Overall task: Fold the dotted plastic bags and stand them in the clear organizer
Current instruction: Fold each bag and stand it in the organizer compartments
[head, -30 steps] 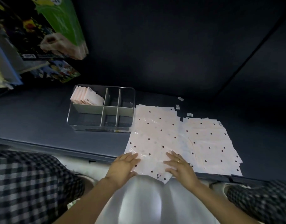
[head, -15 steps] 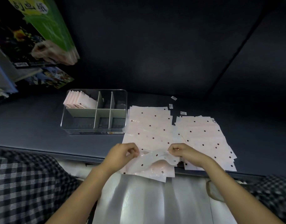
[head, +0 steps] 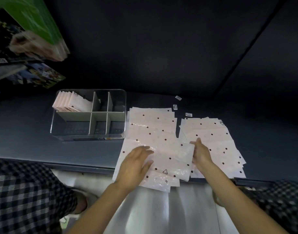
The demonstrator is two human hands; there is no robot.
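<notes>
The top dotted bag lies flat on the near end of the left pile, at the front edge of the dark desk, just right of the clear organizer. The left hand rests on its left part with fingers straight and spread, pressing it down. The right hand stands at the bag's right edge, fingers straight and close together; whether the thumb pinches the edge I cannot tell.

The film looks thin, light and limp, glossy enough to slide on the bags beneath, so it likely needs one hand pinning while the other takes an edge or corner. It should crease easily but may spring open.

The bag seems to lie with its long side running left to right, slightly skewed from the pile under it, its triangle mark near the front. A second pile sits to the right. Folded bags already stand in the organizer's far left compartment.
</notes>
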